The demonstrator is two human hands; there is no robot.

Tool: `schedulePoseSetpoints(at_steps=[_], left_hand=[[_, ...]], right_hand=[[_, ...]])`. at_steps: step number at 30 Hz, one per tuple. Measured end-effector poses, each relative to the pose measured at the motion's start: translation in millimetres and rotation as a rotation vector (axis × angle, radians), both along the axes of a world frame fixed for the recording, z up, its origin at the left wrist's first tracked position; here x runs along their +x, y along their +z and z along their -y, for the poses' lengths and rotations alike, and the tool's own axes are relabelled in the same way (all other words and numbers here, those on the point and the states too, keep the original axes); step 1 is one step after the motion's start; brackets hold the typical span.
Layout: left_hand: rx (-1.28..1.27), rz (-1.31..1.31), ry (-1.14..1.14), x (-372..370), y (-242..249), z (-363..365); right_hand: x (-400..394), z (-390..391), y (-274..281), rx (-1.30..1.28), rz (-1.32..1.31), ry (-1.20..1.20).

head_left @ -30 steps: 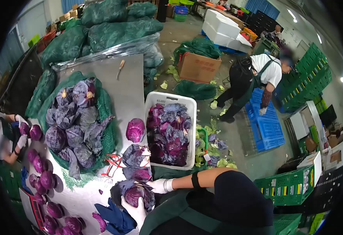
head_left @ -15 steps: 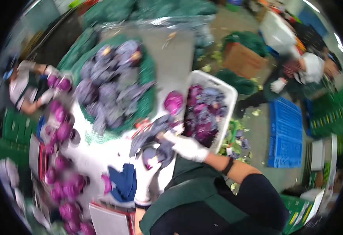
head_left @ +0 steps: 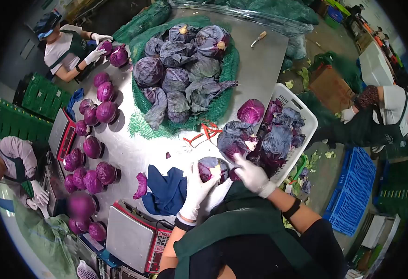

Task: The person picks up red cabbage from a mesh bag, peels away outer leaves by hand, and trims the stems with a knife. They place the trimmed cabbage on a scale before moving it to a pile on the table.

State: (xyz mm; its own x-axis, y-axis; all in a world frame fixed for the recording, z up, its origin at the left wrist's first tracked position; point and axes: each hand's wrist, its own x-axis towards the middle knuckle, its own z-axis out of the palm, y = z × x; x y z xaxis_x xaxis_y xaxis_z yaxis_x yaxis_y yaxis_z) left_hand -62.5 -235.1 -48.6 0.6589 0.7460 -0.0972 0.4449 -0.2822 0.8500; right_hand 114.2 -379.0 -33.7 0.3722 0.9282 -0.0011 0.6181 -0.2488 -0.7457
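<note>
My left hand (head_left: 197, 189), in a white glove, is closed around a red cabbage (head_left: 210, 166) near the front of the metal table, with its pale cut base partly showing. To its right my right hand (head_left: 253, 177), also gloved, has its fingers stretched toward dark loose cabbage leaves (head_left: 237, 136). Its fingertips meet the lower edge of those leaves; no firm grip shows. Beyond the leaves lies a glossy purple cabbage (head_left: 250, 111). A white crate (head_left: 312, 122) of purple leaves stands at the right. The blue cloth (head_left: 166, 191) lies left of my left hand.
A green net (head_left: 232, 69) holds several untrimmed cabbages. Peeled cabbages (head_left: 106, 112) line the left side. A wooden-handled knife (head_left: 259, 39) lies at the back; red ties (head_left: 204, 132) lie mid-table. A scale (head_left: 128, 235) stands front left. Co-workers (head_left: 71, 51) stand around.
The view has turned, and things on the table appear farther right. My right hand has drawn nearer the cabbage in my left hand. The leaves it was handling now rest beside the crate.
</note>
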Motion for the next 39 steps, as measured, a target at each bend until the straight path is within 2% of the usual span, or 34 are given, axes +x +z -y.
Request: schedulePoseSetpoints(at_steps=[1, 2, 3, 5, 7, 8, 9, 11, 13, 15, 16, 17, 19, 20, 21, 23, 25, 27, 28, 29, 31, 32, 33, 34, 35, 36, 37, 38, 39], left_hand=[[0.003, 0.002, -0.001, 1, -2, 1], [0.048, 0.016, -0.005, 2, -4, 3], [0.093, 0.028, -0.008, 2, -4, 4], [0.157, -0.025, -0.02, 3, -2, 7], [0.132, -0.047, 0.016, 4, -2, 8], [0.123, -0.089, 0.005, 8, 0, 6], [0.123, -0.084, 0.005, 10, 0, 6], [0.132, -0.072, -0.008, 14, -2, 4], [0.182, -0.069, -0.013, 14, -7, 3], [0.182, 0.099, -0.071, 1, -15, -1], [0.001, 0.24, -0.115, -11, -22, -5], [-0.004, 0.203, -0.197, -28, -19, -12], [-0.866, 0.321, -0.076, -59, -7, -11], [-0.848, 0.317, -0.015, -68, -11, -12], [-0.847, 0.312, 0.004, -69, -10, -7], [-0.711, 0.464, 0.035, -60, -8, 10], [-0.639, 0.468, 0.092, -39, 1, 17], [-0.264, 0.223, -0.047, -35, -10, 10], [-0.154, 0.238, -0.1, -28, -9, 11], [-0.157, 0.243, -0.108, -23, -7, 12], [0.02, 0.009, -0.02, -16, 6, 14], [-0.13, 0.087, 0.179, -15, -3, 13], [-0.863, 0.383, 0.454, -19, -7, 12], [-0.808, 0.191, 0.369, -31, -18, 8], [-0.748, -0.003, 0.285, -41, -27, 4], [-0.156, -0.003, 0.177, -38, -20, 13], [-0.174, -0.069, 0.18, -27, 6, 14], [-0.012, -0.015, 0.09, -22, -1, 12], [0.16, 0.047, -0.006, -15, -6, 6]], right_hand=[[-14, -13, 9, 0.0, 0.003, 0.041], [-23, -24, -13, -0.071, 0.005, 0.035], [-23, -34, -4, -0.179, 0.192, 0.214], [-21, -52, 15, -0.394, 0.125, 0.185], [-11, -52, -7, -0.248, 0.262, 0.292], [-6, -55, -12, -0.264, 0.218, 0.249], [-3, -57, 6, -0.268, 0.25, 0.22], [7, -58, -37, -0.102, 0.136, 0.033], [22, -58, -37, -0.111, 0.16, -0.006], [40, -50, -83, -0.004, -0.115, -0.073], [47, -40, -101, -0.062, -0.266, -0.113], [51, -39, -96, -0.116, -0.415, -0.147], [47, -29, -64, -0.156, -0.618, -0.218], [44, -27, -50, -0.125, -0.643, -0.181], [41, -23, -39, -0.123, -0.843, -0.201], [41, -19, -15, -0.119, -0.804, -0.2], [59, -18, -12, 0.022, -1.046, -0.486], [83, -15, 0, 0.309, -0.969, -0.551], [88, -14, 14, 0.45, -0.965, -0.609], [91, -12, 23, 0.591, -0.958, -0.666], [98, -1, 17, 0.651, -0.917, -0.794], [102, 8, 4, 0.501, -0.922, -0.862], [87, 10, 7, 0.402, -0.859, -0.854], [65, 7, 21, 0.293, -0.846, -0.799], [50, 16, -8, 0.183, -0.943, -0.669], [36, 21, -13, -0.017, -0.964, -0.454], [16, 16, -14, -0.182, -0.883, -0.355], [3, 8, -11, -0.328, -0.84, -0.286], [-12, 0, -4, -0.216, -0.855, -0.293]])
